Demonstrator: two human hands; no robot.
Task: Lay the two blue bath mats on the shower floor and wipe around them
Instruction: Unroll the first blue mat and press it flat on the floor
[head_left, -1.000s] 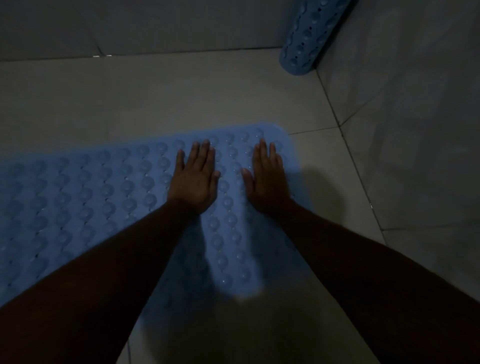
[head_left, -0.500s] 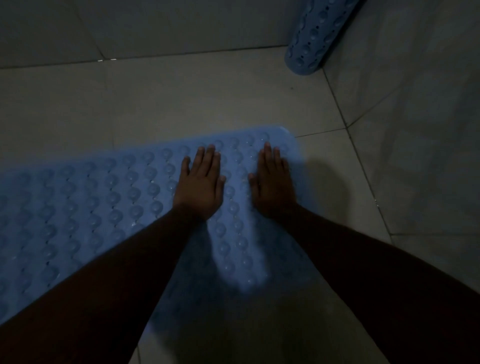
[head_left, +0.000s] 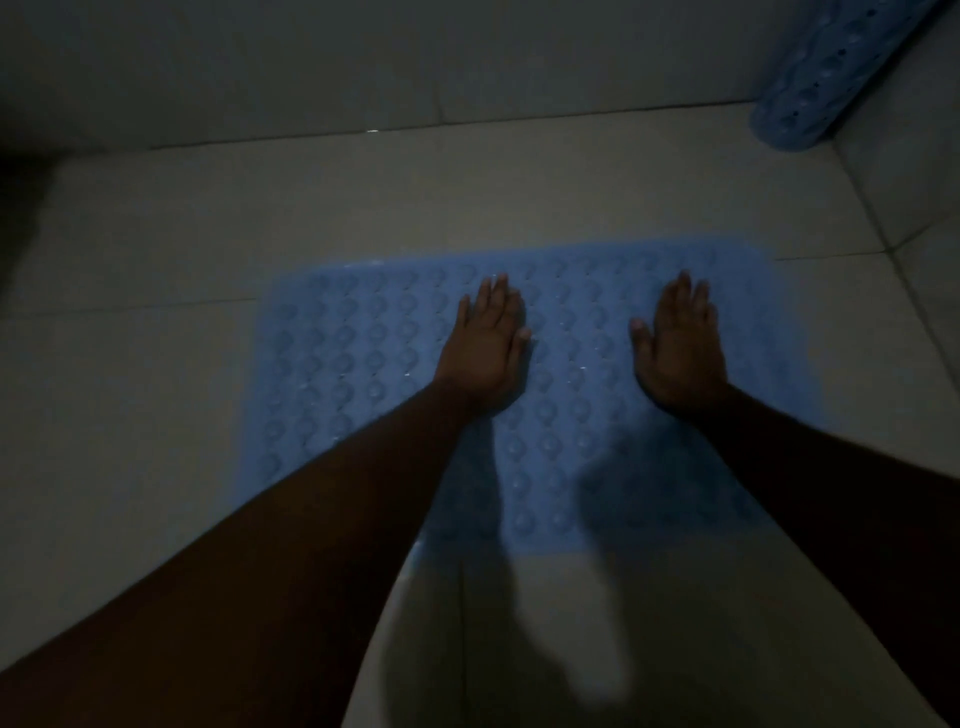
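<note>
A blue bath mat (head_left: 353, 374) with rows of round bumps lies flat on the pale tiled shower floor (head_left: 156, 234). My left hand (head_left: 485, 345) presses palm-down on the mat near its middle, fingers straight. My right hand (head_left: 678, 345) presses flat on the mat's right part, fingers straight too. A second blue bath mat (head_left: 810, 88), rolled up, leans in the far right corner against the wall.
Tiled walls close the floor at the back (head_left: 363, 62) and on the right (head_left: 924, 208). The room is dim, and my arms cast shadows over the mat's near edge. Bare tile lies to the left of the mat and in front of it.
My hands have moved apart on the mat, the right one further right. The view has swung left, so the mat's whole left end now shows.
</note>
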